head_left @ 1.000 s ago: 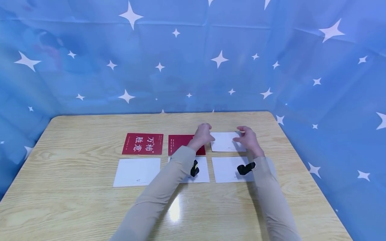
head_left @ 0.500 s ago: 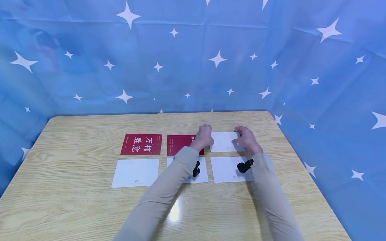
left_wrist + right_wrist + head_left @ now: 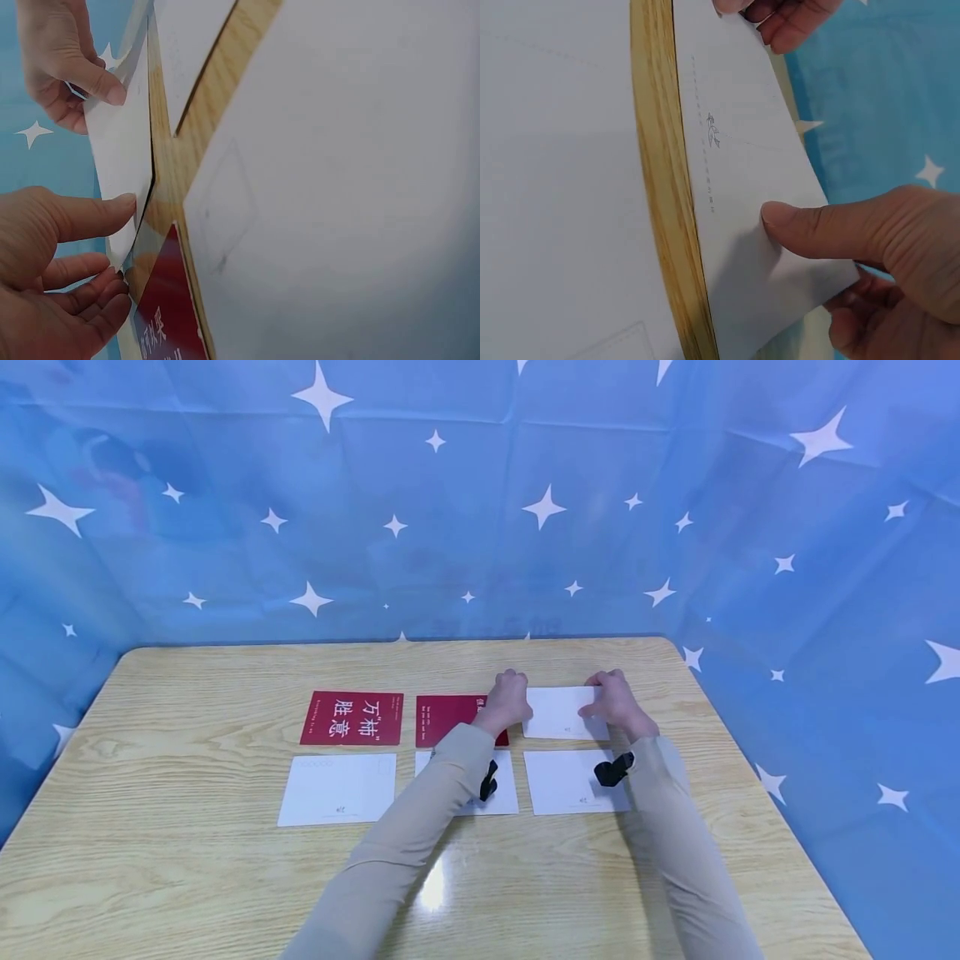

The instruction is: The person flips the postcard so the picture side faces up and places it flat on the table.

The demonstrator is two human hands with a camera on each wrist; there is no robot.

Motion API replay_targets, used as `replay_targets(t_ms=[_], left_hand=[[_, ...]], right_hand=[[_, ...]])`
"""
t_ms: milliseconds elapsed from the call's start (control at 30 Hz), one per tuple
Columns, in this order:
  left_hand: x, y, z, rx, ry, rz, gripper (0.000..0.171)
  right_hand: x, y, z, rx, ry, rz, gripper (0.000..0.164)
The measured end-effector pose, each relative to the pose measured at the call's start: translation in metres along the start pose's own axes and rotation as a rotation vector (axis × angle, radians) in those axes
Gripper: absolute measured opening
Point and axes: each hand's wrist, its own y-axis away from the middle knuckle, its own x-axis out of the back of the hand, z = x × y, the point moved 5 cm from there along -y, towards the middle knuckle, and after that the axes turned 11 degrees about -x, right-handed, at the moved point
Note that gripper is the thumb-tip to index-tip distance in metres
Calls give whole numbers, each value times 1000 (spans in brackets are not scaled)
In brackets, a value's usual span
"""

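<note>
A white postcard (image 3: 558,714) at the back right of the table lies between my two hands. My left hand (image 3: 506,702) pinches its left end, thumb on the top face and fingertips at the edge, as the left wrist view shows. My right hand (image 3: 617,703) grips the right end; in the right wrist view its thumb (image 3: 795,225) presses on the printed face while the other fingers go beneath. In that view the postcard's outer corner is off the table. A red postcard (image 3: 444,717) with white lettering lies partly hidden behind my left hand.
Another red postcard (image 3: 352,718) lies at the back left. In the front row are three white postcards: left (image 3: 337,789), middle (image 3: 504,781) partly under my left forearm, and right (image 3: 558,781). A blue star-patterned cloth (image 3: 465,552) hangs behind the wooden table (image 3: 187,877).
Both hands have closed in on the ends of the back right white postcard, the right hand moving slightly inward. The other postcards stay where they were; the head view shifts slightly.
</note>
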Motion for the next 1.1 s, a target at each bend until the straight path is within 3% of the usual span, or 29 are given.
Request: replay_targets(t_ms=[233,400,600,733,867,1000,1100], left_hand=[[2,1,3,-68,-73,0,41],[2,2,4,-84,-25,9,46],[2,4,1,-77,185,23,49],[3,6,0,-67,326,41,52],[1,7,-6,-68,503,56,52],[-1,9,-15,-28,657,73,46],[2,14,-18,-5,686,81,35]], right_hand=[[4,5,4,5,12,60,45],[7,11,15,-37,-16,127,40],[11,15,26,-6,-41,184,48],[12,19,30,29,-115,160,47],[14,26,34,48,-207,113,37],[17,36,35,74,-255,85,23],[19,44,34,94,-282,65,18]])
